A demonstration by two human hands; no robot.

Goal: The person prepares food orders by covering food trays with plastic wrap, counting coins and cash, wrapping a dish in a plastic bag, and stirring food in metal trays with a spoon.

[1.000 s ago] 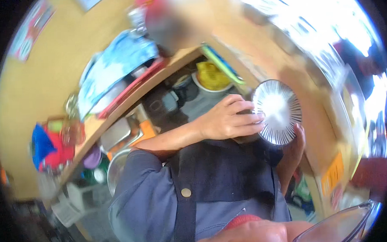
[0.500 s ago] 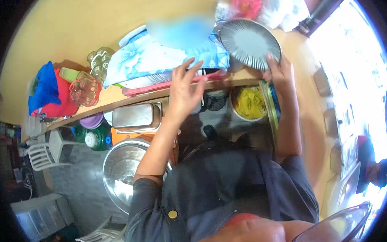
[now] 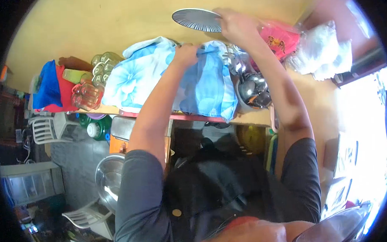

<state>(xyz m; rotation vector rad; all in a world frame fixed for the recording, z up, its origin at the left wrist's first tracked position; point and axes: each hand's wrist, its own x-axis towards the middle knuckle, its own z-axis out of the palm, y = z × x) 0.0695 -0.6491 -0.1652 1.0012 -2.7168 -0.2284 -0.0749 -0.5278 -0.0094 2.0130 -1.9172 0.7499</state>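
1. With the right hand (image 3: 239, 27), I am holding the striped plate (image 3: 196, 21) by its right edge, fingers closing narrowly on the rim. The plate is showing at the upper middle of the frame, with the yellow wall (image 3: 113, 21) behind it; I cannot tell whether they are touching.
2. With the left hand (image 3: 186, 56), I am gripping the blue-and-white floral cloth (image 3: 132, 78) near its top edge, fingers curling in. The plate is hanging above this hand, apart from it.
3. The cloth is spreading across the middle of the frame, draping over a pink tray (image 3: 182, 117) whose front edge is showing underneath.
4. Just right of the cloth, I am seeing shiny metalware (image 3: 254, 91), with a pink bag (image 3: 278, 39) and pale plastic bags (image 3: 319, 50) lying beyond, at upper right.
5. Left of the cloth, greenish glass mugs (image 3: 105, 66) and reddish glassware (image 3: 86, 95) are standing close together, and a blue cloth (image 3: 47, 87) is draping over something red at the far left.
6. Lower down on the left, a metal container (image 3: 122, 127) is resting near a large metal bowl (image 3: 107, 179), and a white chair (image 3: 84, 216) is standing at lower left.
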